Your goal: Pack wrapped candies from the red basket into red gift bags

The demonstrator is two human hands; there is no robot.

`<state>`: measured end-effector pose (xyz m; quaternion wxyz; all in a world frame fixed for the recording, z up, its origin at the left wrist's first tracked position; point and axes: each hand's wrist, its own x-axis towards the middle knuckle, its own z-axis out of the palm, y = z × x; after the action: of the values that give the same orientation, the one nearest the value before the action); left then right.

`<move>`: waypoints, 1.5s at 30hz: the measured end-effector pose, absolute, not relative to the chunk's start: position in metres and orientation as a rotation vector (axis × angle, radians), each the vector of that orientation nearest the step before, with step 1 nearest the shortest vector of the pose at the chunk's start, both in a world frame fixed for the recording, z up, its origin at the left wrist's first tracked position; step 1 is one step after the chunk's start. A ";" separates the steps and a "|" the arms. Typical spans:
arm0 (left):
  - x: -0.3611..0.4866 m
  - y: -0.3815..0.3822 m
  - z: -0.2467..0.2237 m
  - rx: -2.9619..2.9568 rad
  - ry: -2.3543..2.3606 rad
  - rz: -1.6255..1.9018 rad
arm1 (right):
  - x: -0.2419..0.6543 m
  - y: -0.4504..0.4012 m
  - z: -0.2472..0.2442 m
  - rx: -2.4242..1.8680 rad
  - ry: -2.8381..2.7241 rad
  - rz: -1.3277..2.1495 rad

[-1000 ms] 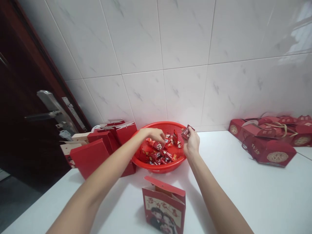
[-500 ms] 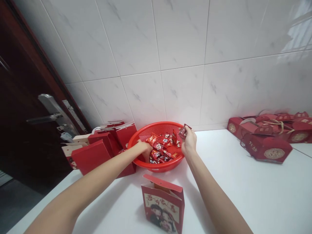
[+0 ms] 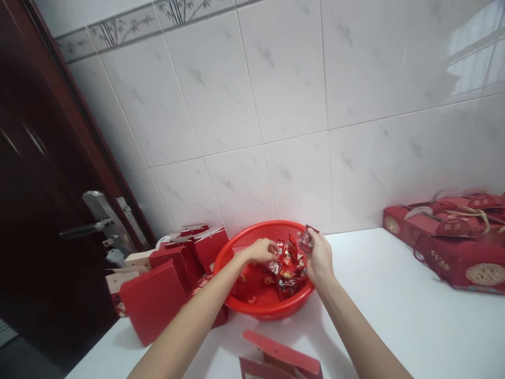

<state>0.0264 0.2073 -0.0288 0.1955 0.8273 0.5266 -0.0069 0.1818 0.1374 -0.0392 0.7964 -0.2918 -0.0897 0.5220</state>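
A red plastic basket (image 3: 266, 315) with perforated walls stands against the wall, holding wrapped candies (image 3: 287, 273) heaped towards its right side. Inside it is my left hand (image 3: 262, 251), fingers curled down at the heap's left edge; whatever they grip is hidden. At the basket's right rim, my right hand (image 3: 320, 258) is closed on a dark red wrapped candy (image 3: 306, 239), held up between thumb and fingers. Nearest to me stands a red gift box (image 3: 282, 358) with its top flap raised, partly cut off by the lower picture edge.
Several red gift boxes (image 3: 153, 300) stand upright left of the basket. More red boxes with handles (image 3: 457, 247) lie at the right by the tiled wall (image 3: 295, 179). A dark door (image 3: 43, 173) with a metal handle (image 3: 89, 229) is at the left. The white tabletop (image 3: 379, 295) bears everything.
My left hand has risen from the basket's left side towards its middle, and the candies now lie further right. My right hand still holds its candy. The view has tilted up.
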 end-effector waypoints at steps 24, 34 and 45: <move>0.017 0.272 -0.056 2.337 1.799 -0.008 | 0.181 0.145 -0.048 -0.621 -0.268 1.081; 0.048 0.256 -0.064 2.369 1.537 -0.229 | 0.183 0.141 -0.042 -0.663 -0.271 1.111; 0.034 0.257 -0.059 2.468 1.564 -0.007 | 0.183 0.141 -0.043 -0.653 -0.281 1.119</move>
<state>0.0337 0.2570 -0.0591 0.1096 0.8396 0.5320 -0.0023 0.1830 0.1413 -0.0433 0.7883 -0.3032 -0.1302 0.5193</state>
